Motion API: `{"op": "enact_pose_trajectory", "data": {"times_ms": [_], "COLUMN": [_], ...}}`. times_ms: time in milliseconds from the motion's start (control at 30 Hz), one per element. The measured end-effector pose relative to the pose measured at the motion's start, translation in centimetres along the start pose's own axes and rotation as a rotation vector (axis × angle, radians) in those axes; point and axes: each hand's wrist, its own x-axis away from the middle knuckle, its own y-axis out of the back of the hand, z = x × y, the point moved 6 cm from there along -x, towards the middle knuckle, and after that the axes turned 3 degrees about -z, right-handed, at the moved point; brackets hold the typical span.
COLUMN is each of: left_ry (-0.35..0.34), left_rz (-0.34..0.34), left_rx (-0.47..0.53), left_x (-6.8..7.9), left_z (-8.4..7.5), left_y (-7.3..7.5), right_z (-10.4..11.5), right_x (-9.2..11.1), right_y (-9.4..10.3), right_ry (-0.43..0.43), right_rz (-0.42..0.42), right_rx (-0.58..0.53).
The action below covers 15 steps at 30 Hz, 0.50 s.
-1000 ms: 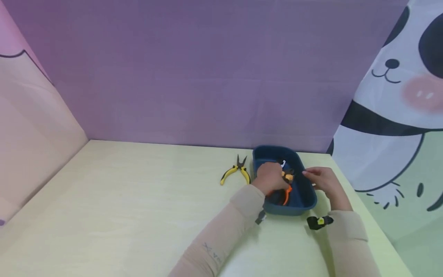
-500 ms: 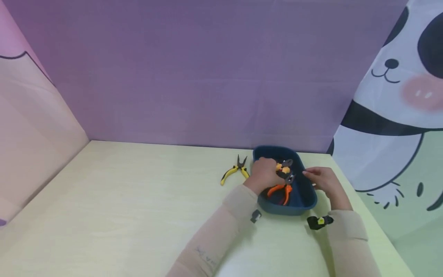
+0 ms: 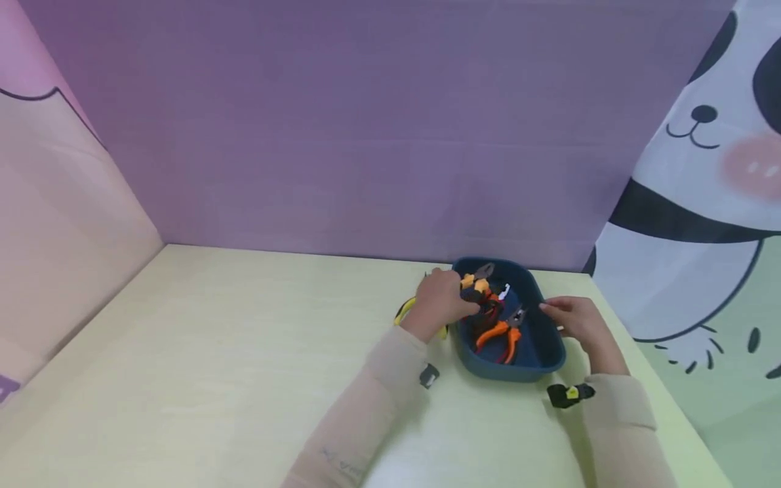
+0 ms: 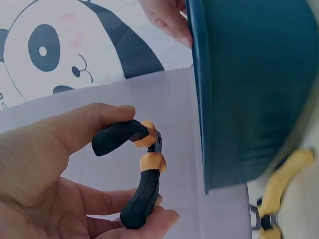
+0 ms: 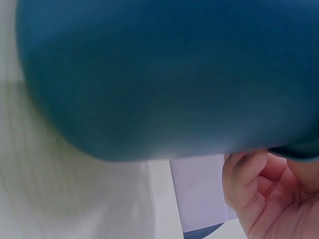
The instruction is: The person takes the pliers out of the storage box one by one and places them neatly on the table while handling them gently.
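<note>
My left hand (image 3: 436, 303) grips a pair of diagonal cutting pliers (image 4: 141, 184) by its black and yellow-orange handles, thumb on one and fingers under the other. In the head view the pliers' dark head overlaps the left side of the blue bin (image 3: 552, 356). With thumb and fingers my right hand (image 3: 579, 322) pinches the bin's right rim. Orange-handled pliers (image 3: 509, 335) lie inside, beside other red and black tools (image 3: 488, 313). Yellow-handled pliers (image 4: 284, 181) rest on the table left of the bin, partly hidden behind my left hand in the head view.
The bin stands near the back right of the pale wooden table (image 3: 244, 359). Behind it rises a purple backdrop (image 3: 317, 135), and a panda-print cloth (image 3: 683, 271) hangs along the right side.
My left hand has come up and to the left from inside the bin, bringing the diagonal pliers toward its left rim. The right hand keeps its hold on the rim.
</note>
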Motion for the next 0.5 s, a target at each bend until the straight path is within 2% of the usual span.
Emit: {"op": "enact_pose_trajectory", "data": {"times_ms": [200,333,500], "left_ry": [0.003,0.038,0.086], "left_rz": [0.011,0.007,0.004], "left_rx": [0.044,0.096,0.105], "left_x": [0.2,0.3,0.4], "left_z": [1.6,2.8,4.1], "left_y": [0.7,1.2,1.3], "right_z": [-0.7,-0.7,-0.8], "right_x": [0.3,0.4,0.5], "right_y": [0.7,0.9,0.9], "right_ry": [0.006,0.008,0.000], "right_rz": [-0.022,-0.026,-0.026], "right_rx": [-0.007,-0.017,-0.022]}}
